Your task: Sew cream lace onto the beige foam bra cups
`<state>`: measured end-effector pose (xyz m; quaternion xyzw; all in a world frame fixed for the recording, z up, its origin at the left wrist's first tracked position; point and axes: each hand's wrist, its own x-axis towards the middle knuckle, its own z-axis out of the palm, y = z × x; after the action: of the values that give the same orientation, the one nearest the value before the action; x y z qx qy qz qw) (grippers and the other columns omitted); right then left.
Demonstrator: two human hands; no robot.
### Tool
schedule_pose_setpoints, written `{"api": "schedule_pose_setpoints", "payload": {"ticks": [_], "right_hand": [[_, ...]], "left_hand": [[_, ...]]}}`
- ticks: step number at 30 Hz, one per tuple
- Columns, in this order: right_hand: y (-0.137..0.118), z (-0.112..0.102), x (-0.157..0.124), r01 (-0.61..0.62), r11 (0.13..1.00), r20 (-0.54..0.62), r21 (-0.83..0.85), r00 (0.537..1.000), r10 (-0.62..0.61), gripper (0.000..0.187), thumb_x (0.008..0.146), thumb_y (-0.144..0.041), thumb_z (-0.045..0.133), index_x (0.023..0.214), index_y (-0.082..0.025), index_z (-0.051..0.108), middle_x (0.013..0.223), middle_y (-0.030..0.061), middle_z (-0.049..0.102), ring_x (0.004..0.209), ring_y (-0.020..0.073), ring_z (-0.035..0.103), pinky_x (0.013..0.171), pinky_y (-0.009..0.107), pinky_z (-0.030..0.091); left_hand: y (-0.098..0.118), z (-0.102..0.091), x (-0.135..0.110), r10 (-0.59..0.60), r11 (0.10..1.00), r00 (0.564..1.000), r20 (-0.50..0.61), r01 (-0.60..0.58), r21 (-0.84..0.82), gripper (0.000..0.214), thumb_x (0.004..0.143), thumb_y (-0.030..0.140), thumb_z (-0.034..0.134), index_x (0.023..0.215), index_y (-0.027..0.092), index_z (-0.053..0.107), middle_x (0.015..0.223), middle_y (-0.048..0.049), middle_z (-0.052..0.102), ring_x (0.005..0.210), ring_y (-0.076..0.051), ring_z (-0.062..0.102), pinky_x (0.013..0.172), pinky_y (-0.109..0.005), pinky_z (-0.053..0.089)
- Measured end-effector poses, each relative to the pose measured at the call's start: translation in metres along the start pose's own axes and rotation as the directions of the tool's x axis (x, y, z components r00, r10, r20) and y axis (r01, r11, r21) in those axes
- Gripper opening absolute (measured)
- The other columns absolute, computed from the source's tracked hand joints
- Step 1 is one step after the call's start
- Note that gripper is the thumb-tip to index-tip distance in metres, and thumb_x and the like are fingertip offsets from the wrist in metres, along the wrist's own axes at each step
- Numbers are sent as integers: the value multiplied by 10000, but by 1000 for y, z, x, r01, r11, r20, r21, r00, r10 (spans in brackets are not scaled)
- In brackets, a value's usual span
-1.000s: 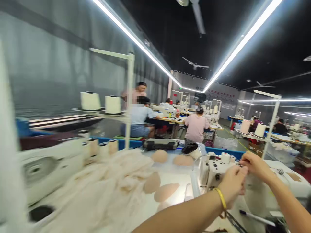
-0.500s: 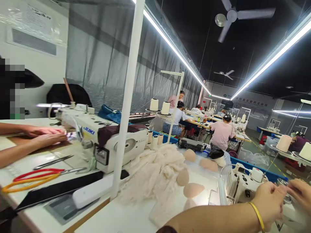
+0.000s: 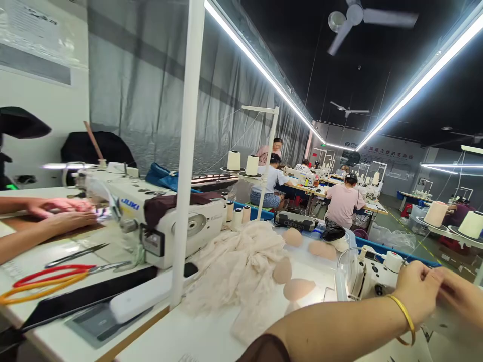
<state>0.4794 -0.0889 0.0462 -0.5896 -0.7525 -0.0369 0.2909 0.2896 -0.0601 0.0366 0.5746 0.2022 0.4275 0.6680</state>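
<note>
My left hand, with a yellow bangle on the wrist, is pinched shut at the top of a white sewing machine at the lower right. My right hand meets it fingertip to fingertip, also pinched; what they hold is too small to make out. A cream fabric heap and beige foam cups lie on the white table to the left of the machine.
A co-worker's hands work at a white JUKI machine on the left, with red and yellow scissors nearby. A white thread-stand pole rises in front. Thread cones and seated people fill the room behind.
The view swung left and then steadied, bringing the JUKI machine and the co-worker's hands into sight. My hands stayed pinched together at the machine top, now at the frame's right edge.
</note>
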Motion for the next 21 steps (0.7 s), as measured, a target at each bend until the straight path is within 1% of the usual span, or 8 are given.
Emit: {"api": "schedule_pose_setpoints", "payload": {"ticks": [2,4,7,10,13,16,18,21], "right_hand": [[-4,0,5,-5,999,-58,-33,998,3,433,896,-620,509,704,-254,638,747,86,655,701,258,639,660,371,549],[-6,-2,3,5,999,-114,-49,993,-11,449,887,-636,515,698,-251,647,762,95,651,712,263,638,669,383,554],[-9,-3,-8,53,998,-112,-37,992,-57,383,916,-579,538,754,-262,678,824,99,662,765,259,643,702,370,563],[-15,-2,-8,70,998,-135,-5,988,-70,317,912,-530,535,844,-268,700,922,105,692,857,261,669,777,357,577],[-15,1,1,-38,999,-182,11,982,39,347,867,-560,524,877,-263,704,927,101,739,865,278,706,764,355,586],[-5,11,-7,-169,985,-241,-16,957,160,369,858,-582,521,933,-269,700,922,90,773,826,290,730,691,348,579],[3,20,-22,-189,981,-300,-29,938,172,380,881,-573,494,960,-258,691,956,101,775,827,290,733,664,344,571],[10,30,-40,-159,987,-358,-26,923,139,415,897,-562,476,1037,-228,679,1008,124,768,859,297,735,695,374,585]], "left_hand": [[3,2,5,41,992,998,-38,-36,122,488,854,677,660,892,193,606,587,46,469,501,-117,427,510,-253,322],[6,4,8,42,983,998,-37,-34,181,452,879,640,643,842,192,602,591,32,480,539,-137,457,544,-270,359],[10,5,10,84,960,996,-29,-73,271,424,887,590,642,759,189,590,633,2,522,607,-157,486,600,-289,386],[14,6,10,145,946,989,-39,-127,300,360,894,527,643,797,182,617,721,-20,567,670,-167,502,627,-288,387],[18,10,13,111,950,990,-85,-81,301,310,921,470,620,828,174,633,754,-28,578,679,-168,490,643,-294,391],[23,16,13,113,920,988,-100,-66,386,343,931,480,600,784,172,637,735,-24,577,686,-169,478,669,-301,390],[26,20,11,155,904,986,-67,-114,411,349,918,500,612,790,177,643,718,-8,567,679,-163,474,662,-291,380],[26,29,9,271,904,962,-45,-237,357,345,912,507,621,806,178,630,737,5,562,705,-155,488,669,-277,372]]}}
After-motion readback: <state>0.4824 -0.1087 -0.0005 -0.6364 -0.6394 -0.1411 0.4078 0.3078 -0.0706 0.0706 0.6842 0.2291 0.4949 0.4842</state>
